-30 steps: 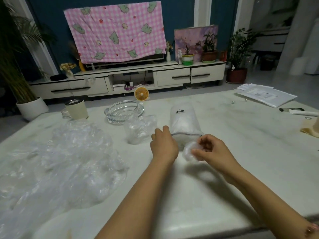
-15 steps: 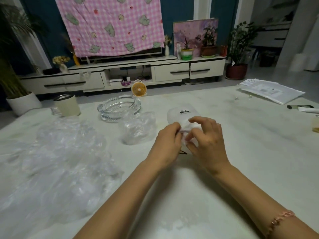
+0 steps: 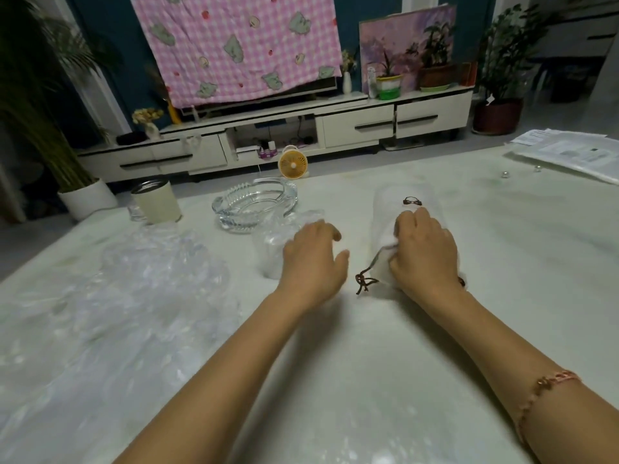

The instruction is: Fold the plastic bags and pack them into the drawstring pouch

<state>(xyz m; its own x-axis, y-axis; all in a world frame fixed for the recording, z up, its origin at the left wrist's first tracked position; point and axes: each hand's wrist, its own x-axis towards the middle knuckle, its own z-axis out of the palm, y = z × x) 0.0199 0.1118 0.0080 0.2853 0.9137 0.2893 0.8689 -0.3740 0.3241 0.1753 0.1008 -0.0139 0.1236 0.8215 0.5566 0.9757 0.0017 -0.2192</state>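
A white drawstring pouch (image 3: 385,226) lies on the table at centre right, its dark brown cord (image 3: 364,283) trailing from the near mouth. My right hand (image 3: 423,252) lies on the pouch with fingers curled onto its fabric near the mouth. My left hand (image 3: 313,259) hovers just left of the pouch, fingers relaxed and holding nothing, over a small folded clear plastic bag (image 3: 271,249). A large heap of crumpled clear plastic bags (image 3: 127,296) covers the left of the table.
A glass ashtray (image 3: 254,205) and a cream mug (image 3: 155,202) stand behind the bags. Papers (image 3: 576,155) lie at the far right, with two small beads (image 3: 504,174) near them. A TV stand and potted plants are beyond the pale table (image 3: 502,262).
My left hand has left the pouch mouth and moved left toward the small folded bag. My right hand now presses on the pouch, whose cord lies exposed. The view shifted closer.
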